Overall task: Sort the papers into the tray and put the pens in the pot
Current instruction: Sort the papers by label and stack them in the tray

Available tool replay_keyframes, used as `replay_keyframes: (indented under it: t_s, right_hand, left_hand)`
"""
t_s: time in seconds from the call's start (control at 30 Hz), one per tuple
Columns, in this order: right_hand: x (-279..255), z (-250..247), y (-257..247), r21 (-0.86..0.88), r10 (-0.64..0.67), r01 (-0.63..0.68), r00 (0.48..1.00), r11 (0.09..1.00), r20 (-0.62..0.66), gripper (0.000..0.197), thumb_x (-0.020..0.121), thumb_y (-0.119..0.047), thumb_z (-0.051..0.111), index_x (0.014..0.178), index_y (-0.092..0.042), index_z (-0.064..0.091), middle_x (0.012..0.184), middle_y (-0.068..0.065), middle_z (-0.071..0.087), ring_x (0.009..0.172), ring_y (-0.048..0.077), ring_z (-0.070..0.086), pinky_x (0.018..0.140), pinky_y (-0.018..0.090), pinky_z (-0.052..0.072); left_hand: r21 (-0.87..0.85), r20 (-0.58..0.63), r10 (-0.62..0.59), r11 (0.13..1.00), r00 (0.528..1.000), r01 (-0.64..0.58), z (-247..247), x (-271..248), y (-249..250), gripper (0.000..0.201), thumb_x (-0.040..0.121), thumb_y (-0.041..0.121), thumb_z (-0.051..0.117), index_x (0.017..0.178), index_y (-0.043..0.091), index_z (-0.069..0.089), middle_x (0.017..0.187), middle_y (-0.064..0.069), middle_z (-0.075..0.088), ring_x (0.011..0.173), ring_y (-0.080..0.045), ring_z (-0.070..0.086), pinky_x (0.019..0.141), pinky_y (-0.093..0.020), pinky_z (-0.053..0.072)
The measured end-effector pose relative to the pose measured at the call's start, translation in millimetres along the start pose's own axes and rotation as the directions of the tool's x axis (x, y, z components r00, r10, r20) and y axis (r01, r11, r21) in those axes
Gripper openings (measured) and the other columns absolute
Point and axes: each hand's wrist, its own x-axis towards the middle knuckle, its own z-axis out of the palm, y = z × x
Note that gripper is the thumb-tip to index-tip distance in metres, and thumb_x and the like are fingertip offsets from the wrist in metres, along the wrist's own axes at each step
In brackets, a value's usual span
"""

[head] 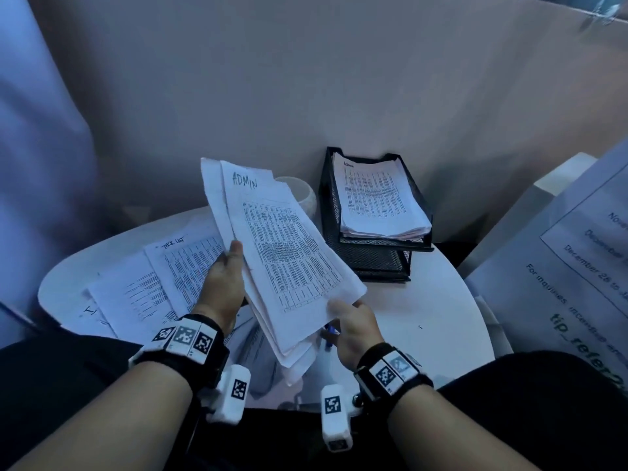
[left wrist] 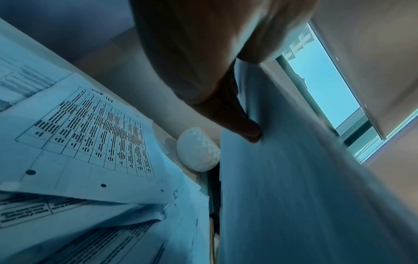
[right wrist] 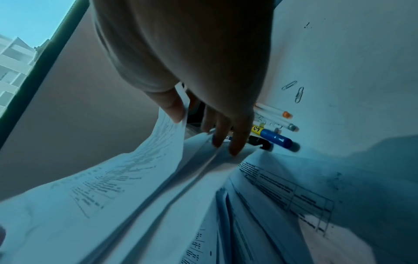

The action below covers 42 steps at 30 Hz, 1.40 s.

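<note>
A fat sheaf of papers [head: 285,263] headed "ADMIN" is held tilted above the table's middle. More printed sheets [head: 163,283] sprawl over the table's left side. Black mesh tray [head: 418,195] at the back edge already holds a stack, white pot [head: 304,195] just left of it. Pens [right wrist: 274,128] lie bunched near the front edge.

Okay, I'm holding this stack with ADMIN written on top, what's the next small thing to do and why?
Probably peel the ADMIN sheet off with your right hand, which already pinches its lower corner, and carry it to the top tier of the black tray. The pile there also appears headed Admin, while your left hand holds the rest.
</note>
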Motion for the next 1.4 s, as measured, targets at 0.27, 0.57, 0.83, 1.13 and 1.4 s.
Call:
replay_keyframes:
  t_s: [0.27,0.57,0.83,1.13,1.4]
  right_hand:
    - [5,4,27,-0.262,-0.115,0.110,0.993,0.959,-0.001,0.021,0.091,0.007,0.057,0.101,-0.009,0.068,0.104,0.018,0.075,0.089,0.030,0.072,0.074,0.036,0.060]
    - [18,1,41,-0.338,-0.114,0.116,0.993,0.934,0.025,0.018,0.080,-0.007,0.065,0.097,0.001,0.065,0.080,0.010,0.064,0.071,0.024,0.060,0.065,0.040,0.053]
    - [53,-2,31,-0.579,-0.101,0.045,0.993,0.814,-0.066,0.032,0.092,-0.011,0.064,0.123,-0.004,0.067,0.114,0.017,0.069,0.081,0.022,0.065,0.072,0.037,0.058]
    - [71,17,28,-0.779,-0.112,-0.009,0.988,0.627,-0.102,0.050,0.088,-0.012,0.065,0.138,-0.015,0.054,0.103,0.008,0.069,0.084,0.024,0.067,0.073,0.030,0.054]
    - [79,23,30,-0.815,-0.132,-0.017,0.985,0.580,-0.114,0.060,0.091,-0.009,0.067,0.148,-0.015,0.047,0.120,0.008,0.065,0.073,0.013,0.056,0.049,0.017,0.036]
  left_hand:
    - [0.371,0.078,-0.019,0.929,0.997,-0.011,-7,14,-27,0.009,0.096,0.022,0.064,0.102,0.029,0.067,0.100,-0.006,0.080,0.090,-0.030,0.077,0.088,-0.058,0.061]
    - [0.460,-0.030,0.006,0.888,1.000,0.008,-18,17,-10,0.021,0.086,0.004,0.062,0.093,0.023,0.067,0.092,-0.001,0.076,0.088,-0.030,0.074,0.087,-0.051,0.061]
    - [0.524,-0.124,0.238,0.840,0.963,-0.140,-38,22,28,0.024,0.087,0.013,0.062,0.104,0.027,0.069,0.094,-0.001,0.075,0.090,-0.029,0.072,0.088,-0.045,0.059]
    - [0.545,-0.111,0.223,0.829,0.968,-0.128,-45,22,24,0.020,0.081,0.027,0.057,0.095,0.024,0.071,0.085,0.004,0.075,0.083,-0.027,0.071,0.082,-0.048,0.060]
    - [0.529,-0.088,0.215,0.837,0.973,-0.137,-49,26,21,0.018,0.084,0.025,0.058,0.097,0.026,0.071,0.087,0.004,0.077,0.082,-0.025,0.074,0.080,-0.053,0.062]
